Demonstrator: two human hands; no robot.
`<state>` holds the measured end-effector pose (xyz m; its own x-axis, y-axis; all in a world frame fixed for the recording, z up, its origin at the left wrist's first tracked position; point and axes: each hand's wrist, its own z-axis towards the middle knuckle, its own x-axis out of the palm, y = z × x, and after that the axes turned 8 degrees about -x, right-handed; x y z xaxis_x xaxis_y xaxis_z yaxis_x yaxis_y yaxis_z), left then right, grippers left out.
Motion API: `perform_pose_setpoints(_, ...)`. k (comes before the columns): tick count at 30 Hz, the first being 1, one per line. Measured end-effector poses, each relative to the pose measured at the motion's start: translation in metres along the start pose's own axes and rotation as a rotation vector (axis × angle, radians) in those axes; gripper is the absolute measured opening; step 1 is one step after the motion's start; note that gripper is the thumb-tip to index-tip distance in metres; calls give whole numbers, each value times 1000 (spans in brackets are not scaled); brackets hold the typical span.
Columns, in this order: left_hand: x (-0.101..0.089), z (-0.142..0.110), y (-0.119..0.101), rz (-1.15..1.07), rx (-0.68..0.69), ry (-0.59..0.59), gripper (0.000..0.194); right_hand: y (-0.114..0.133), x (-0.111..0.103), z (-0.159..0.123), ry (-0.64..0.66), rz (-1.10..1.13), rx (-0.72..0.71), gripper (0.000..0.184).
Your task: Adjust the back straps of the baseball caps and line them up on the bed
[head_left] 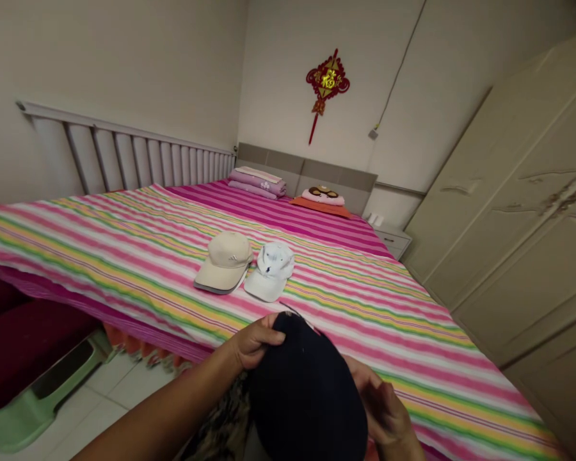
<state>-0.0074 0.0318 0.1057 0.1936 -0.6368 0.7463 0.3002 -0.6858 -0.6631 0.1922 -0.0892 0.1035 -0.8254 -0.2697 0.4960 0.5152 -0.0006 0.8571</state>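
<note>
One dark cap (307, 390) is held low in front of the person, its rounded side filling the lower middle of the view. The left hand (259, 339) pinches its upper left edge, thumb on the near face. The right hand (384, 410) is at its right edge, fingers bent; blur and shadow make it impossible to tell whether it grips. Beyond, a beige baseball cap (228, 253) and a white baseball cap (273, 262) lie side by side on a multicoloured striped bedspread (365, 301), brims toward the person. Farther up, folded lilac bedding (256, 186) rests near the grey headboard (273, 163), under a red Chinese-knot wall hanging (328, 78). A radiator (134, 153) runs along the left wall; a cream wardrobe (518, 211) stands right.
</note>
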Motion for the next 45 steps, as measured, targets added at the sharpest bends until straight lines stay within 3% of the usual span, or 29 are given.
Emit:
perform_pose_setpoints(4, 9, -4, -3, 124, -115, 55, 33, 17, 22, 17, -71, 4, -36, 42)
perform_pose_setpoints(8, 19, -6, -8, 144, -159, 101, 34, 24, 31, 20, -119, -48, -60, 21)
perform_pose_setpoints(15, 34, 4, -11, 292, -201, -70, 34, 33, 40, 15, -107, -138, -44, 18)
perform_pose_setpoints(25, 46, 12, -8, 359, -234, -118, 36, 41, 46, 12, -89, -340, -24, 23)
perform_pose_setpoints(34, 48, 14, 4, 329, -289, -181, 33, 38, 50, 13, -74, -321, 21, 26)
perform_pose_setpoints(40, 45, 16, 6, 249, -181, -212, 32, 36, 46, 12, -105, -297, 1, 24)
perform_pose_setpoints(45, 46, 17, 0, 162, -105, -177, 24, 33, 37, 9, -172, -160, -97, 17)
